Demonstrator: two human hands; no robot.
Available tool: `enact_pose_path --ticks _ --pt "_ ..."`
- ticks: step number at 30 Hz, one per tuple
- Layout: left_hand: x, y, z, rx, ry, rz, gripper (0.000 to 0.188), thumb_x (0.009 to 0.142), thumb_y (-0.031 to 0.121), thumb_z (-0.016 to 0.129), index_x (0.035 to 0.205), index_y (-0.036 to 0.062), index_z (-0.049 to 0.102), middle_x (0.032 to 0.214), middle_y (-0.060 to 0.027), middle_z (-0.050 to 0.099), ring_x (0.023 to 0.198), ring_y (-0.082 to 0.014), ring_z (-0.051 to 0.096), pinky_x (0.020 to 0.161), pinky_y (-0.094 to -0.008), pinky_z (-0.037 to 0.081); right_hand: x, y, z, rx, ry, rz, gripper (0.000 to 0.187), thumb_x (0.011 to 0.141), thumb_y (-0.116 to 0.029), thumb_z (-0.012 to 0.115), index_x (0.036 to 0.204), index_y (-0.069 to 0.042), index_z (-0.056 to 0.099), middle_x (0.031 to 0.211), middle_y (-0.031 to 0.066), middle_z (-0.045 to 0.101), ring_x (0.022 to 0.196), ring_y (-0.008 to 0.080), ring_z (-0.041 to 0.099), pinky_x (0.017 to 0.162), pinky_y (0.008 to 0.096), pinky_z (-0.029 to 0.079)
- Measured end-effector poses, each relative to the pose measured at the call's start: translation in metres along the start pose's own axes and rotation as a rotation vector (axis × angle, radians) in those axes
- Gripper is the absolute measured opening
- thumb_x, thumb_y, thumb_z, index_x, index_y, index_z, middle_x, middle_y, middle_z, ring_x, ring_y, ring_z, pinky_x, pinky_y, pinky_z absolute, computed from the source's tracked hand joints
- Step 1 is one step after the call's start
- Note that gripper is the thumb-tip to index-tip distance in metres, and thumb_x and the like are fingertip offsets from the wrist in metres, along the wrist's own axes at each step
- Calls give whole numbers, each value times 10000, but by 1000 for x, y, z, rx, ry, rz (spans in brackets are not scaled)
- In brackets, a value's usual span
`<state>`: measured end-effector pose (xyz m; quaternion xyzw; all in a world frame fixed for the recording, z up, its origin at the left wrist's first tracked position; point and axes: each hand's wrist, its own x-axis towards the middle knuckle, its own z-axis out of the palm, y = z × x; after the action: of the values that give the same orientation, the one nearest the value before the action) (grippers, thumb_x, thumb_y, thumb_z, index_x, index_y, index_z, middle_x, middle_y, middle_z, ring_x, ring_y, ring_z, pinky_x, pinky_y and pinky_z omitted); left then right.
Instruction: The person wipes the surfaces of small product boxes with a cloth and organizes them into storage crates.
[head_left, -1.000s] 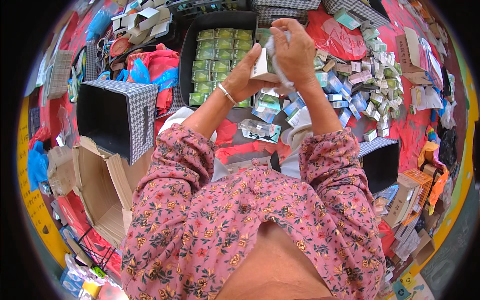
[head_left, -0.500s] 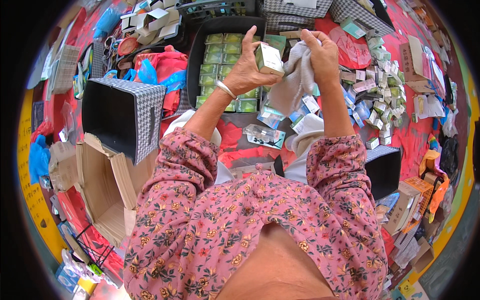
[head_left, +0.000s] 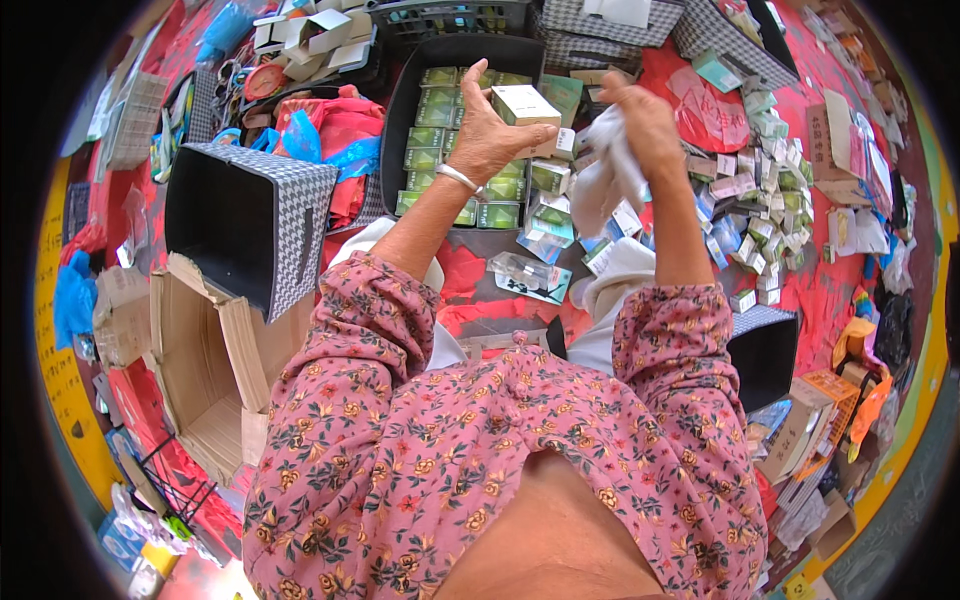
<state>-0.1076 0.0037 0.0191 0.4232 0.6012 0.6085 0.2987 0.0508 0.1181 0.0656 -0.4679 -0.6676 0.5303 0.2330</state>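
Observation:
My left hand, wearing a pale bangle, grips a small white-and-green carton between thumb and fingers. Its white face is turned up, over the right side of a black bin. Rows of similar green cartons fill that bin. To the right, my right hand is closed on a greyish-white cloth, which hangs down from the fingers and is apart from the carton. The right hand is somewhat blurred by motion.
A heap of loose small cartons spreads at the right. On the left, a houndstooth storage box lies on its side above an open cardboard box. A clear plastic package rests nearer me. Behind the bin stands a dark crate.
My right hand has drawn the cloth away from the carton, slightly to the right. My left hand has moved a little left and tilted the carton so its white face lies flatter.

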Motion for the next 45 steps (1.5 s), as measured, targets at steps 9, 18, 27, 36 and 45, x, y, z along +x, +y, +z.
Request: enact_pose_path --ticks 9,18,27,36,45 --pt "-11 16 2 394 -110 309 1026 527 125 775 1330 94 136 1171 -170 378 1044 -279 451 897 -348 379 -22 0 42 -219 -197 -134 541 641 -344 667 993 57 578 795 144 617 680 189 594 627 286 471" --pt "-1 25 -12 -964 -232 -536 588 861 522 376 1218 56 420 1159 -103 509 1102 -229 458 934 -377 348 -19 -11 23 670 -344 302 236 773 -206 617 887 -1 593 799 47 599 640 103 554 587 213 452" --pt "-3 12 -13 -1282 -164 -538 516 850 494 405 1102 53 493 1045 -117 576 945 -253 575 819 -410 480 -27 -12 31 171 -113 -58 262 816 -254 598 852 6 592 735 31 589 601 76 524 519 235 420" --pt "-25 2 13 -977 -319 -717 454 895 435 371 1086 40 488 1001 -100 589 863 -184 607 729 -317 515 -38 -20 66 -327 241 -1004 128 764 -210 614 795 -94 571 744 82 581 636 264 580 538 342 445" --pt "-10 5 4 -1047 -167 -672 444 906 408 356 1104 28 474 1049 -121 573 939 -238 586 793 -384 496 12 4 -13 -156 340 -244 352 775 -361 577 727 -17 635 630 111 601 582 173 552 568 318 419"
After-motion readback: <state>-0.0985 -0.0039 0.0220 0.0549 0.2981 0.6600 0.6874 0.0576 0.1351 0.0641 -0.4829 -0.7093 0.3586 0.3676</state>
